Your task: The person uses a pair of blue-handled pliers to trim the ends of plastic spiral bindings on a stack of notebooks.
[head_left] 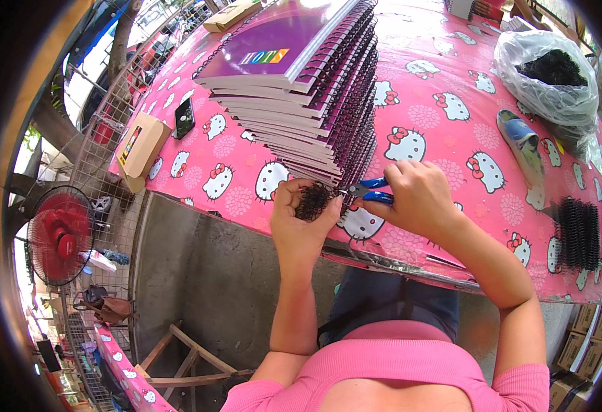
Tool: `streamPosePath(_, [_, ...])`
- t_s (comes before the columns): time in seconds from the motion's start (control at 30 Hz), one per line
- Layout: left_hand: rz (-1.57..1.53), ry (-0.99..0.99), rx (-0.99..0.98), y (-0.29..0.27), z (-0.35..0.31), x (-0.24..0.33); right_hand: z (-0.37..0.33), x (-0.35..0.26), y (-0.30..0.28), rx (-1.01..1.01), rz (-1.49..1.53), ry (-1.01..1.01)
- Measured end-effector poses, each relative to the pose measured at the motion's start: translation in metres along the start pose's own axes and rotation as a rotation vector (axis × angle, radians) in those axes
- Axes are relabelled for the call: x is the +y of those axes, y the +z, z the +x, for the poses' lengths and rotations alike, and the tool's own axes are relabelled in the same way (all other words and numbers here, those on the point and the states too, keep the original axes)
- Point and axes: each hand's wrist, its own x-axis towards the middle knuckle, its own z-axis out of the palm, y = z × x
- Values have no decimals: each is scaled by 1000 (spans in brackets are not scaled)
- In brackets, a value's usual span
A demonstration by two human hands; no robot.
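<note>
A tall stack of purple spiral-bound notebooks stands on the table, its black coil bindings facing right. At its near lower corner my left hand is closed round a clump of curly black coil pieces. My right hand grips blue-handled pliers, whose metal jaws point left, close to my left thumb and the lowest notebooks' coil ends. Exactly what the jaw tips touch is too small to tell.
Pink patterned cloth covers the table. To the right are a plastic bag of black curly pieces, a blue pouch-like item and black coils. A phone and cardboard box lie left; a red fan stands beyond.
</note>
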Motion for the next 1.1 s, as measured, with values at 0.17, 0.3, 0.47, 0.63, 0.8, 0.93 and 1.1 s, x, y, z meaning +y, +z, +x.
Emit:
streamPosePath(0.17, [-82, -85, 25, -7, 4, -11, 6, -10, -18, -410, 55, 235])
streamPosePath(0.3, [-229, -285, 30, -9, 5, 0, -8, 6, 3, 14, -57, -33])
streamPosePath(0.47, [-233, -177, 6, 0, 2, -11, -1, 3, 11, 64, -26, -53])
streamPosePath(0.63, [-261, -214, -20, -4, 5, -13, 7, -6, -1, -353, 72, 198])
streamPosePath(0.8, [-266, -354, 2, -10, 7, -8, -11, 10, 13, -24, -26, 28])
streamPosePath(0.93, [-285, -346, -10, -2, 3, -8, -2, 11, 18, 167, -75, -133])
streamPosePath(1.1, [-309, -325, -9, -5, 5, -19, 0, -2, 10, -335, 33, 166])
